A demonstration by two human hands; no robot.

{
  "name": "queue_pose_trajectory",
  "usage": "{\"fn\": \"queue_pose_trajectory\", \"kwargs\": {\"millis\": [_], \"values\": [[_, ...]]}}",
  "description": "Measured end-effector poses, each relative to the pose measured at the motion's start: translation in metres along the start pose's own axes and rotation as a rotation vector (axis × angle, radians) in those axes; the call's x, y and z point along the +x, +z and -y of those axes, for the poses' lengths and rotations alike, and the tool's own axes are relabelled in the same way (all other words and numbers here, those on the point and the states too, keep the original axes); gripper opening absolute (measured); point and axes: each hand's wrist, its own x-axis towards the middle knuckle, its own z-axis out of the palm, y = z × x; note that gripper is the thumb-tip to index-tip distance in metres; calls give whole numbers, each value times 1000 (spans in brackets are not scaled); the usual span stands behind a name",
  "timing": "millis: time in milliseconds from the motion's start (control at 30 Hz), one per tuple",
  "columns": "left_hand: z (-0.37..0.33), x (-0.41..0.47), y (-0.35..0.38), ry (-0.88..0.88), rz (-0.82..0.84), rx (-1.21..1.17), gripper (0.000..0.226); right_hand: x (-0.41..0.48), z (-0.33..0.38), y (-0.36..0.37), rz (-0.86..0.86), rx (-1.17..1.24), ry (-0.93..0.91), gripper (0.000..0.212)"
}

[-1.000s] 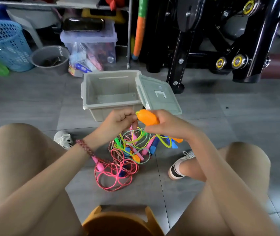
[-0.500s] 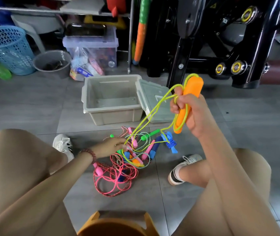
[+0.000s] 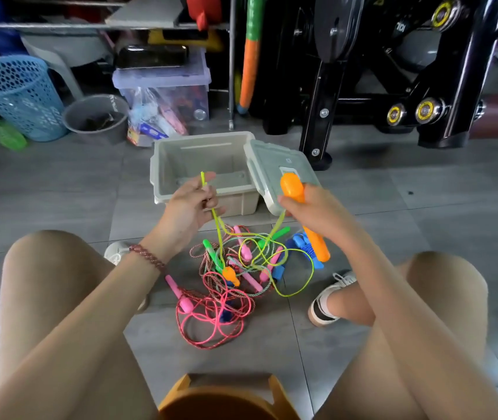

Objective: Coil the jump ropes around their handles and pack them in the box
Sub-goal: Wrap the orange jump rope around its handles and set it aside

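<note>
Our right hand (image 3: 311,210) grips the orange handle (image 3: 292,186); our left hand (image 3: 190,207) pinches its yellow rope (image 3: 219,237) up off the floor pile, likely ready for coiling.

Just beyond the left hand (image 3: 191,204) the box (image 3: 158,174) stands open — free room inside. Its lid (image 3: 267,160) leans ahead of the right hand (image 3: 314,209); tangled ropes (image 3: 226,286) crowd the floor (image 3: 60,189) below both.

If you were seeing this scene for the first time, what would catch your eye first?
The bright tangle of jump ropes on the grey floor stands out first, with pink, green and yellow cords piled together. Just above it, the right hand grips an orange handle and the left hand pinches the yellow-green cord. Behind them is the open grey box, its lid at its right.
</note>
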Motion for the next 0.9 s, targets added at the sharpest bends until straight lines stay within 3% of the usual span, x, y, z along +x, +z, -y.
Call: {"fn": "queue_pose_trajectory", "kwargs": {"millis": [67, 200, 400, 533, 600, 733, 800, 900], "values": [[-1, -5, 5, 49, 90, 3, 41, 2, 3, 10, 179, 235, -51, 25], [-6, -16, 13, 201, 243, 85, 68, -9, 12, 39, 363, 444, -193, 41], [-12, -16, 4, 303, 140, 92, 64, -18, 26, 51, 416, 565, -207, 18], [-4, -18, 2, 299, 169, 273, 63, -19, 36, 38, 252, 763, -154, 16], [9, -20, 0, 183, 366, 450, 65, -17, 40, 25, 182, 948, -101, 12], [52, -25, -5, 41, 771, 950, 24, -13, 41, 2, 152, 1113, -44, 11], [65, -24, -8, -26, 774, 1042, 15, -11, 40, -5, 106, 1089, -44, 11], [67, -20, -9, -43, 557, 988, 19, -6, 34, -10, 50, 944, -36, 9]]}}
